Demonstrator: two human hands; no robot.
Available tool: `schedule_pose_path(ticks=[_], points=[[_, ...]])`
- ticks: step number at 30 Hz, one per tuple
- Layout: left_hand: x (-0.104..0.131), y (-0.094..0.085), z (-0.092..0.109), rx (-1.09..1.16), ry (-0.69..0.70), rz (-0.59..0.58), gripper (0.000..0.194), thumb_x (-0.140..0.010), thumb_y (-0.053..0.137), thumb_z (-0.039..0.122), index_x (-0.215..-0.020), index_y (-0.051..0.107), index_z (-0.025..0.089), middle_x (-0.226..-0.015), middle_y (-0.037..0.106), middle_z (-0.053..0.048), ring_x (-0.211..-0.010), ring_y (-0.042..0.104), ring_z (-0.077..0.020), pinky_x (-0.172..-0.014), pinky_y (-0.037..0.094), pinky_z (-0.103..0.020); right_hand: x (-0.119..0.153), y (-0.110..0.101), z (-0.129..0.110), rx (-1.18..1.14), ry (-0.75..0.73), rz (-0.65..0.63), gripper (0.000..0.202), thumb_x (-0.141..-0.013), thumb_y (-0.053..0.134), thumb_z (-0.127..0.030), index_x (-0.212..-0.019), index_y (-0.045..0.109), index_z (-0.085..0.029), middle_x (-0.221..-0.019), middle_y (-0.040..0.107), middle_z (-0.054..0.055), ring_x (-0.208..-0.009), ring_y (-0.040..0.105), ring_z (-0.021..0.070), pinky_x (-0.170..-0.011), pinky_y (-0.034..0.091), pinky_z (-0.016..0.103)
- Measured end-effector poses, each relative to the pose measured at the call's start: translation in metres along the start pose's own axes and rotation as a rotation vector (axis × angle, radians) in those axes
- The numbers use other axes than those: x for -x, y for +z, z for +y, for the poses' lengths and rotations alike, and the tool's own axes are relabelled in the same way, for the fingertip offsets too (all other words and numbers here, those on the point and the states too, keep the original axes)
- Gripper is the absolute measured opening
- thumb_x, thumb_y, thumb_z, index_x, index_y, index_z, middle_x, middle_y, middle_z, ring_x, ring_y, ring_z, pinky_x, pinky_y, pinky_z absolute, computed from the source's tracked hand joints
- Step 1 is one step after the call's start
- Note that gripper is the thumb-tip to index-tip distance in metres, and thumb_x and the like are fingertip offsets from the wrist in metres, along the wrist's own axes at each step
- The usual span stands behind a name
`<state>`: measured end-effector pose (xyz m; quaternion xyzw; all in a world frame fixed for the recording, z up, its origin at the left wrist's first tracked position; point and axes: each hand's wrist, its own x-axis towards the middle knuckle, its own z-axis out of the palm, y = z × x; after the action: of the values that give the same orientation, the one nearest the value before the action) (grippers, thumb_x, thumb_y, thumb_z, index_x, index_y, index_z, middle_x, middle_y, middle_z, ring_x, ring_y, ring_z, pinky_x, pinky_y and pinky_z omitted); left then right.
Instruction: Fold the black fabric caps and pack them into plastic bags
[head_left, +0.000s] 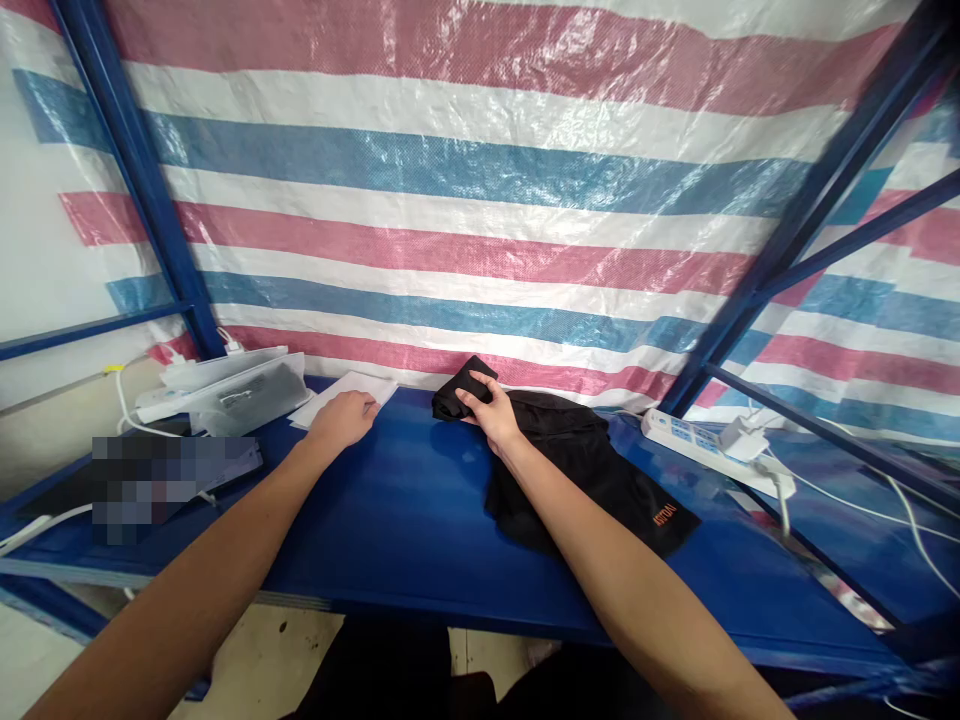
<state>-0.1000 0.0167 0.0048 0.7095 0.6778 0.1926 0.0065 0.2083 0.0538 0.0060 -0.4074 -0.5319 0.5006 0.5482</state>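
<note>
The sheet (450, 240) was striped red, white and blue; the tabletop (390, 510) blue; the cloth (596, 455) black with orange lettering (665, 516)

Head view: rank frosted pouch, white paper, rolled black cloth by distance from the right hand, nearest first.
1. Rolled black cloth: in the right hand, at the table's back edge.
2. White paper: to the left, by the left hand.
3. Frosted pouch: farther left, beyond the paper, near the table's left end.
</note>
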Motion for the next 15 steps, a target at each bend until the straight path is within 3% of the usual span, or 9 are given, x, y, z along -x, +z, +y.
schedule_pose_path(ticks=[5,10,12,15], points=[[0.0,-0.005,0.006,-0.004,0.004,0.087,0.033,-0.102,0.05,0.025,-0.109,0.082,0.021,-0.124,0.08,-0.012,-0.116,0.073,-0.0328,-0.104,0.054,-0.04,0.006,0.007,-0.01,-0.007,-0.001,-0.001,0.062,-0.079,0.091,-0.053,-0.134,0.072,-0.032,-0.118,0.08,0.004,-0.102,0.078,0.0246,-0.066,0.065,0.028],[0.004,-0.003,0.019,0.087,0.056,0.237,0.03,-0.096,0.068,0.032,-0.123,0.073,0.019,-0.134,0.072,-0.012,-0.119,0.071,-0.0334,-0.106,0.056,-0.043,0.017,0.022,-0.017,-0.079,-0.013,0.005,0.045,-0.085,0.081,-0.055,-0.122,0.073,-0.03,-0.106,0.078,0.001,-0.098,0.074,0.0229,-0.076,0.062,0.031],[0.007,0.0,0.027,0.127,0.085,0.292,0.038,-0.093,0.073,0.032,-0.128,0.068,0.02,-0.135,0.068,-0.012,-0.12,0.07,-0.0338,-0.104,0.058,-0.045,0.025,0.029,-0.021,-0.049,-0.087,-0.096,0.038,-0.089,0.078,-0.051,-0.119,0.074,-0.029,-0.106,0.077,0.0,-0.101,0.072,0.0222,-0.083,0.06,0.03],[0.013,0.004,0.04,0.191,0.182,0.368,0.048,-0.09,0.074,0.024,-0.136,0.06,0.021,-0.14,0.061,-0.013,-0.129,0.066,-0.0343,-0.107,0.059,-0.046,0.037,0.037,-0.026,0.071,-0.174,-0.357,0.032,-0.092,0.075,-0.043,-0.12,0.076,-0.028,-0.109,0.076,0.0,-0.102,0.07,0.0219,-0.089,0.057,0.032]])
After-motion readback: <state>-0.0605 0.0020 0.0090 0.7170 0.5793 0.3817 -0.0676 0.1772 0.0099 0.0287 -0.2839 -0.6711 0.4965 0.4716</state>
